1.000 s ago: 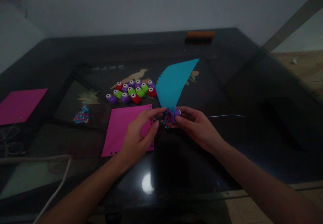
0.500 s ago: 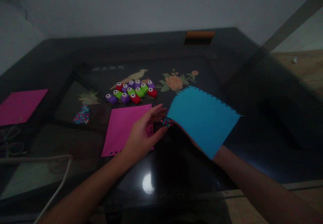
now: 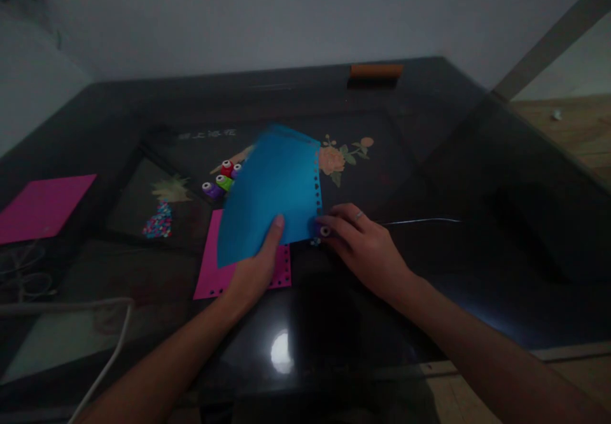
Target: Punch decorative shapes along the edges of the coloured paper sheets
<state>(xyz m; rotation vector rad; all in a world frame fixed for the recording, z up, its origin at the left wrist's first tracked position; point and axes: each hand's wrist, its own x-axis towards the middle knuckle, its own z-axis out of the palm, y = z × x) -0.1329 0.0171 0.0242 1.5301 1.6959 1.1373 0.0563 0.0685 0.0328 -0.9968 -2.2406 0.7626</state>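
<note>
My left hand [image 3: 260,261] grips the lower edge of a blue sheet [image 3: 279,185], thumb on top and fingers hidden beneath. Punched holes run along the sheet's right side and top. At its lower right corner, my right hand [image 3: 365,242] closes its fingers on a small purple punch [image 3: 323,228]. Tiny paper bits [image 3: 315,241] show just under the punch. Beneath the blue sheet lies a pink sheet [image 3: 209,274] with holes along its bottom and right edges. Several coloured punches [image 3: 224,182] stick out behind the blue sheet's left side; the rest are hidden.
On the left are a pile of confetti [image 3: 159,221], another pink sheet [image 3: 50,206], scissors [image 3: 28,277] and a white cable [image 3: 114,354]. A brown roll [image 3: 376,72] lies at the table's far edge. Flower prints [image 3: 334,158] show on the dark tabletop [image 3: 477,176].
The blue sheet has turned and moved left, now covering most of the punches. My left hand has taken hold of it, and my right hand has come into view with the purple punch.
</note>
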